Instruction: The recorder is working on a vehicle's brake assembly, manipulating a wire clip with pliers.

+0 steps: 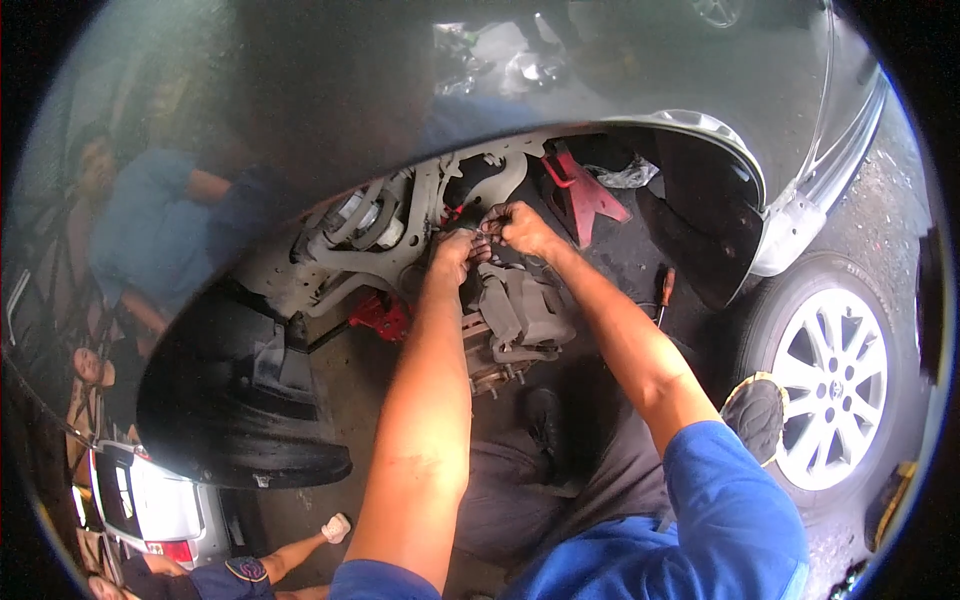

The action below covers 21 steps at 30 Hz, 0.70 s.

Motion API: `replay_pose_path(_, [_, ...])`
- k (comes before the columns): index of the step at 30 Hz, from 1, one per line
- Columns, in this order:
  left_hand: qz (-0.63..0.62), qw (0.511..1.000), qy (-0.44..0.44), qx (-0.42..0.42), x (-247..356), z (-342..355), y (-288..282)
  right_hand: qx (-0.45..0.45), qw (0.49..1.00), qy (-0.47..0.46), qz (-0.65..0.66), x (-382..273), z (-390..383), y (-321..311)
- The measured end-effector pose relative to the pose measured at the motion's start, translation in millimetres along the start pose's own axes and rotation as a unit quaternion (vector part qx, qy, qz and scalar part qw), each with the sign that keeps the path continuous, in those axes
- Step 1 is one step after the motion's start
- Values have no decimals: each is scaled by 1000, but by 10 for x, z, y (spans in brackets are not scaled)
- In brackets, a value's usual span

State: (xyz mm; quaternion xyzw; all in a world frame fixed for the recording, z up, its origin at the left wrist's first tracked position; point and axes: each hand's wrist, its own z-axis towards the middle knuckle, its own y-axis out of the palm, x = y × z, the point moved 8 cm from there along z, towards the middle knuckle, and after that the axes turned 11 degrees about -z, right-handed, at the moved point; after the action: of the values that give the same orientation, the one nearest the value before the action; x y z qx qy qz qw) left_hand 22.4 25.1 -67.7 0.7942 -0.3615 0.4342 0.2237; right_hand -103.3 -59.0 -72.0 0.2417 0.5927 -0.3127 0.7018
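Observation:
Both my arms reach into the wheel well of a dark grey car (330, 110). My left hand (461, 252) is closed in a pinch just above the brake caliper (522, 308). Beside it, almost touching, my right hand (517, 229) pinches too, its fingertips meeting near the left ones. Whatever lies between the fingers is too small and too hidden to name. Beneath the hands is the wheel hub with bolts (490, 375), its wheel off. Pale suspension arms (430, 200) run behind my left hand.
A red jack stand (585, 195) stands under the car, right of my hands. An orange-handled screwdriver (667, 287) is on the floor. The removed wheel (830, 375) is at right. A black fender liner (235, 390) hangs at left. Another person (225, 580) is at lower left, near a white vehicle (165, 505).

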Motion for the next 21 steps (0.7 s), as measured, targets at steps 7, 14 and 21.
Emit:
replay_pose_path(7, [8, 1000, 15, 3, 6, 22, -9, 16, 993, -34, -109, -96, -12, -32])
replay_pose_path(14, [14, 999, 15, 38, 22, -5, -44, -39, 998, 39, 22, 77, 24, 40])
replay_pose_path(21, [22, 1000, 16, 3, 41, -26, 27, -15, 998, -17, -52, -77, 66, 38])
